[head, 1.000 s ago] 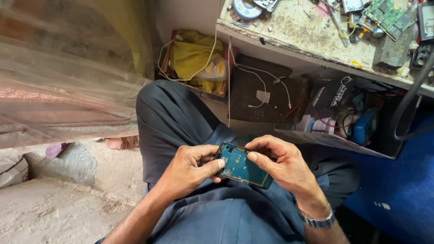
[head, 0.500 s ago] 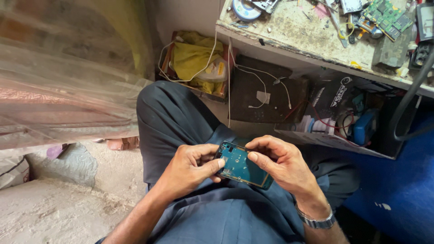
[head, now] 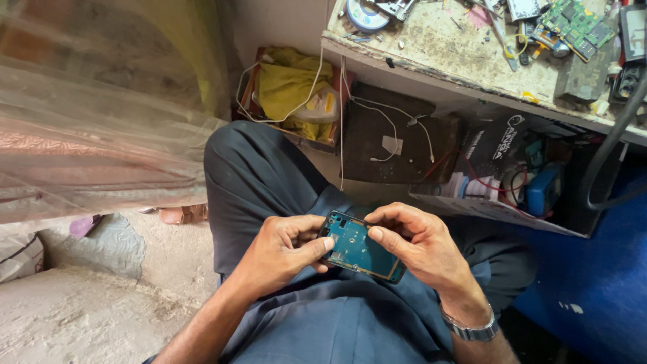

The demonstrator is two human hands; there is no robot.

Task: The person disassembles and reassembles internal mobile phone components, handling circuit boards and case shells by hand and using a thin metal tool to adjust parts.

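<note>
An opened mobile phone (head: 358, 249) with its back cover off shows a teal inner frame. It lies over my lap, held between both hands. My left hand (head: 283, 248) grips its left edge, thumb pressed on the frame. My right hand (head: 416, 244) grips the right side, with thumb and forefinger pinched at the top edge. A metal watch (head: 472, 329) is on my right wrist. My knee in dark trousers (head: 253, 172) rises behind the phone.
A worn workbench (head: 465, 57) at the top right carries a green circuit board (head: 573, 23), tools and a round tape roll (head: 367, 13). Under it are a box with yellow cloth (head: 290, 87), white cables (head: 397, 125) and a blue gadget (head: 542, 192). Plastic sheeting (head: 87, 135) hangs left.
</note>
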